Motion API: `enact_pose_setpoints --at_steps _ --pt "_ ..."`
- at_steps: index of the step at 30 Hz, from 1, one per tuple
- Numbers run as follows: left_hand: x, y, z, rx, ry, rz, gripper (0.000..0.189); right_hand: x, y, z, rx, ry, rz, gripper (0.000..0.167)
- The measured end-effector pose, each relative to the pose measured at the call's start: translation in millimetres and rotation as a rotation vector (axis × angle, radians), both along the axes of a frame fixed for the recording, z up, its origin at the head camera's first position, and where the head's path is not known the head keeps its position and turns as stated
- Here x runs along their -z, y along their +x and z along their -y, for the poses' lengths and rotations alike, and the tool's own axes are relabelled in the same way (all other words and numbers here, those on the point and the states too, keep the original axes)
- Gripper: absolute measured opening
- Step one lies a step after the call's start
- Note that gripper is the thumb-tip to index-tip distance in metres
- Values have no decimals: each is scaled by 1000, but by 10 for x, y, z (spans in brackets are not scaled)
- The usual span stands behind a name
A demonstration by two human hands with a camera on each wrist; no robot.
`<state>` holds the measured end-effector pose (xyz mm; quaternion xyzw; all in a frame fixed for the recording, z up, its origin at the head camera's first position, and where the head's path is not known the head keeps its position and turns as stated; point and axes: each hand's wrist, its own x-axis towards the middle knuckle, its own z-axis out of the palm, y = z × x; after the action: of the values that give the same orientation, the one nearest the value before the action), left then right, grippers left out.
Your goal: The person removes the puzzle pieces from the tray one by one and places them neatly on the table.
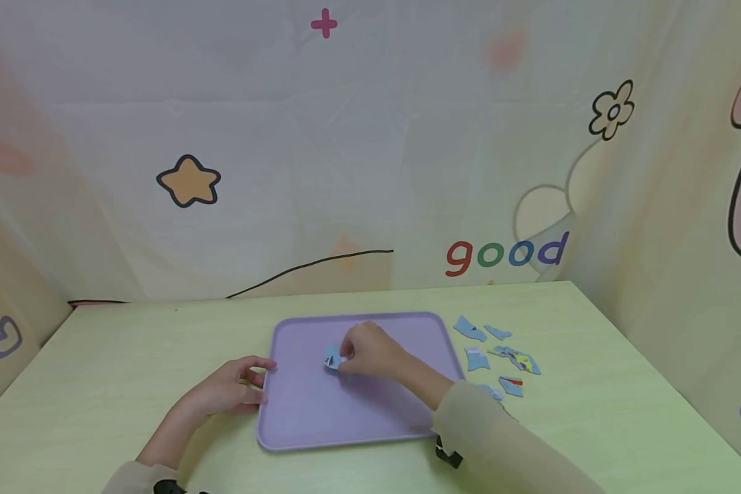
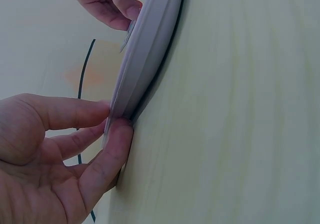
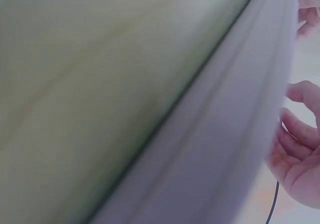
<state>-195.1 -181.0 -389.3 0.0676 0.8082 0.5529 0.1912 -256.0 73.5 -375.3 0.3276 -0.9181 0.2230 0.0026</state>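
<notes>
A lilac tray [image 1: 358,432] lies on the table. At its left edge my left hand [image 1: 231,387] holds the rim; the left wrist view shows thumb and fingers pinching it. Over the tray, left of its middle, my right hand [image 1: 373,351] pinches a light blue puzzle piece [image 1: 331,358] with dark and white markings. From the left wrist view the piece looks thin and tilted, edge on beneath the fingertips. In the right wrist view the tray's side hides part of the right hand [image 3: 300,154].
Right of the tray lie several loose puzzle pieces, among them a blue one [image 1: 469,328], a yellow-patterned one [image 1: 521,360] and one with a red stripe [image 1: 511,386]. My right sleeve [image 1: 494,432] overlaps the tray's near right corner. A printed curtain [image 1: 370,171] hangs behind the table.
</notes>
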Motion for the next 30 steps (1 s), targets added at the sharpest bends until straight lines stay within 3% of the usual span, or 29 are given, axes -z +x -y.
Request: enact_pose_setpoints --at_steps 6,19,23,30 --pt "2 -2 11 16 14 -1 52 -20 9 -105 -47 -35 -9 8" --pt "-1 -4 -4 -4 17 12 52 -196 98 -428 -91 -269 122 16" --pt "13 -20 -4 -18 4 12 52 -204 132 -549 -62 -303 155 17" --pt "12 -15 0 -9 -6 5 51 -156 150 -825 10 -418 340 25"
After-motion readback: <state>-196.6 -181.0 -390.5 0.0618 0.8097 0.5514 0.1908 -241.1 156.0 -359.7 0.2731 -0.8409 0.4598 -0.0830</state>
